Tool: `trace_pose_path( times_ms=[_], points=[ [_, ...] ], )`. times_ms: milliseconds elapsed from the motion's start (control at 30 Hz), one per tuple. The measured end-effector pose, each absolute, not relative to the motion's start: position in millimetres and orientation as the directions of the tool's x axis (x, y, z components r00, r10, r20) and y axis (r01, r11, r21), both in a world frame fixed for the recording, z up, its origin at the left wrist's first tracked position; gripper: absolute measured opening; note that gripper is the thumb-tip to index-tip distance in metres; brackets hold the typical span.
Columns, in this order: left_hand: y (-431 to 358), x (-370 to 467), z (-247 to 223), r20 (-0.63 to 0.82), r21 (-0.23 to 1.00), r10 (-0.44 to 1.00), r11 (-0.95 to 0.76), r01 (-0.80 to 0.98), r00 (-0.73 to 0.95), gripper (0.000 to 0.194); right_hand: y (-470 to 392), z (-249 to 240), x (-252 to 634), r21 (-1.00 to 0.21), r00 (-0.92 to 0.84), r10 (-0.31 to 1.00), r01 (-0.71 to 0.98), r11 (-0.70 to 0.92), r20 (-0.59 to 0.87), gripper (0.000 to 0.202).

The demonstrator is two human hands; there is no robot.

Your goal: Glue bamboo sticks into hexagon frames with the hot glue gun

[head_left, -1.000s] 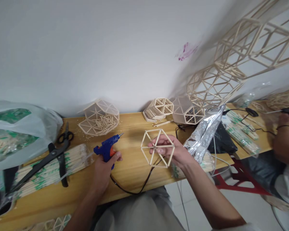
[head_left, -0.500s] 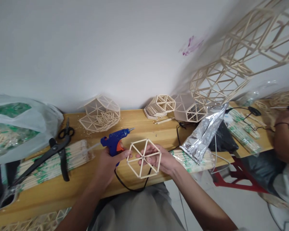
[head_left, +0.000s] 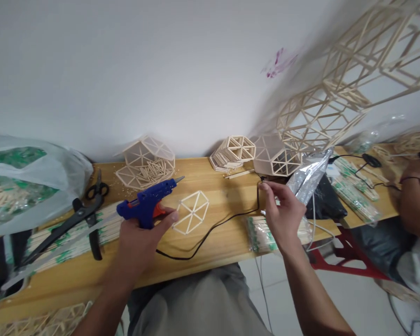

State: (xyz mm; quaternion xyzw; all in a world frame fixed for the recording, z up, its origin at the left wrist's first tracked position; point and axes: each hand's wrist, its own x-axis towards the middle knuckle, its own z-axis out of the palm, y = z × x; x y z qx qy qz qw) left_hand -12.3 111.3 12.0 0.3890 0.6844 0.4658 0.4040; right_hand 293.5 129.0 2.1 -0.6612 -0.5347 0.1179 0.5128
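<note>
My left hand [head_left: 140,235] is wrapped round the handle of a blue hot glue gun [head_left: 149,198] with an orange trigger, its nozzle pointing up and to the right. A clear glue stick trails out of its back. Just beyond my left thumb is a hexagonal frame of thin wooden sticks with spokes [head_left: 192,213]; its left edge meets the thumb tip, and I cannot tell whether the fingers grip it. To the right, my right hand [head_left: 283,210] is closed in a pinch beside the black cord [head_left: 224,221]. What lies between those fingertips is hidden.
Scissors [head_left: 97,186] and black-handled cutters [head_left: 80,217] lie left by packs of sticks. Behind stand a hexagonal tray of cut sticks [head_left: 147,170], stacked hexagons [head_left: 234,151] and a large stick lattice [head_left: 318,116]. A silver foil bag [head_left: 310,175] lies right; another person's arm [head_left: 415,196] is beyond.
My right hand has left the hexagonal frame and moved right and up to the cord. The glue gun and my left hand have shifted left; the frame has moved slightly left and up.
</note>
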Motion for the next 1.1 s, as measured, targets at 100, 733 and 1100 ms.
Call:
trace_pose_path(
  times_ms=[100,733,1100],
  points=[
    [113.7,-7.6,7.4,-0.17,0.951,0.915,0.25,0.182,-0.365,0.032,113.3,16.0,262.0,-0.61,0.072,0.83,0.713,0.345,0.553,0.014],
    [125.1,6.9,-7.1,-0.222,0.929,0.913,0.305,0.21,-0.342,0.038,112.6,-32.8,188.2,-0.755,-0.163,0.919,0.528,0.389,0.359,0.023],
    [108.4,-12.1,-28.1,-0.254,0.953,0.913,0.293,0.078,-0.319,0.036,269.4,98.9,314.0,-0.382,-0.286,0.927,0.85,0.361,0.242,0.013]
  ],
)
